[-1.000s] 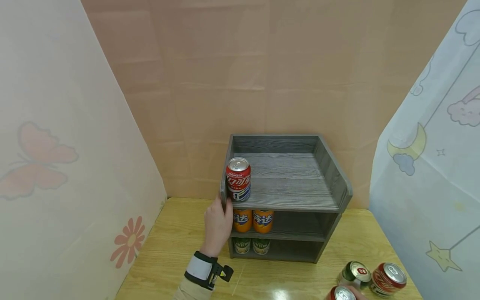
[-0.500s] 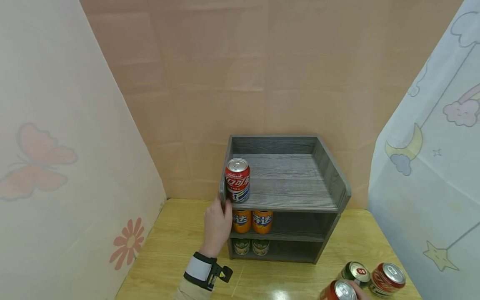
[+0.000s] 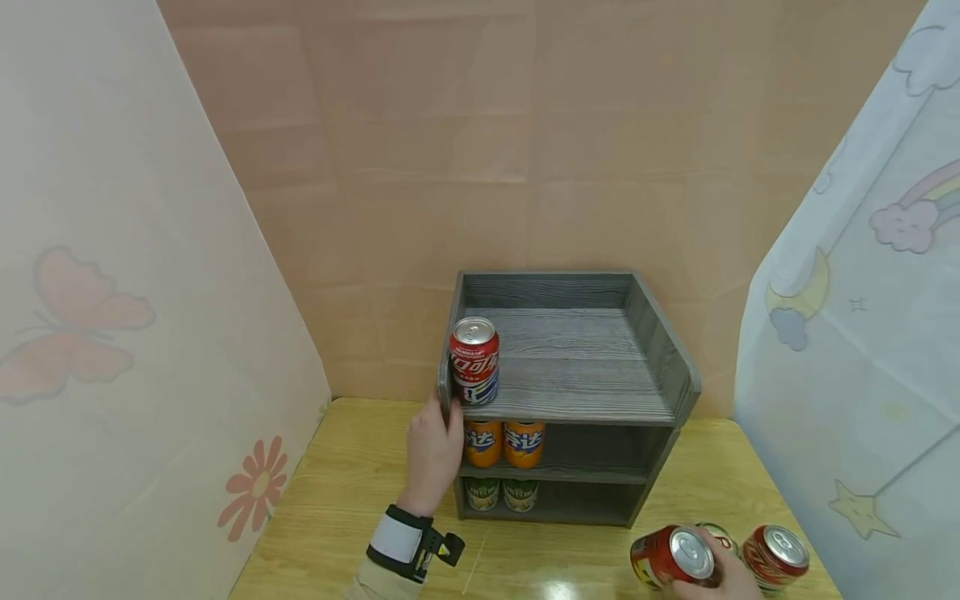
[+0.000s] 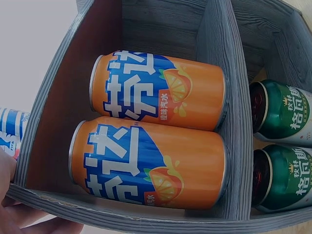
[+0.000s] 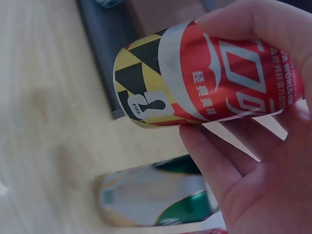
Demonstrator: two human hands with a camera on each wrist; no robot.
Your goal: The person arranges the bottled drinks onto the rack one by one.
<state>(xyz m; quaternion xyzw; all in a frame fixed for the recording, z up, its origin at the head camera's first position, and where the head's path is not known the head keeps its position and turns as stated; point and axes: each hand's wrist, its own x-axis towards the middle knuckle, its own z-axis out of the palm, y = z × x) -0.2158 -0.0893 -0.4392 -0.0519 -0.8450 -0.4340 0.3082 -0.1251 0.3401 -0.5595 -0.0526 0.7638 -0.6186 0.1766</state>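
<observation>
My left hand (image 3: pixel 433 454) grips the left side panel of a grey wooden shelf (image 3: pixel 577 375). On its top level, by that hand, stands a red cola can (image 3: pixel 475 362). Two orange soda cans (image 4: pixel 161 87) lie side by side across the left wrist view, on the middle level. Green-and-white cans (image 3: pixel 482 493) fill the left of the bottom level. Off the table, tilted, a red cola can (image 5: pixel 234 73) with a yellow-and-black checked base is held between the thumb and fingers of my right hand (image 3: pixel 723 579).
Behind my right hand a green-and-white can (image 5: pixel 151 195) stands on the wooden table (image 3: pixel 360 467), partly hidden. Another red can (image 3: pixel 776 557) is beside it. Patterned white sheets (image 3: pixel 862 375) border the table at left and right, with a tan backdrop (image 3: pixel 495 150) behind.
My right hand has lifted the red cola can and brought it up and slightly left into view, tilting it. The left hand keeps its hold on the shelf panel.
</observation>
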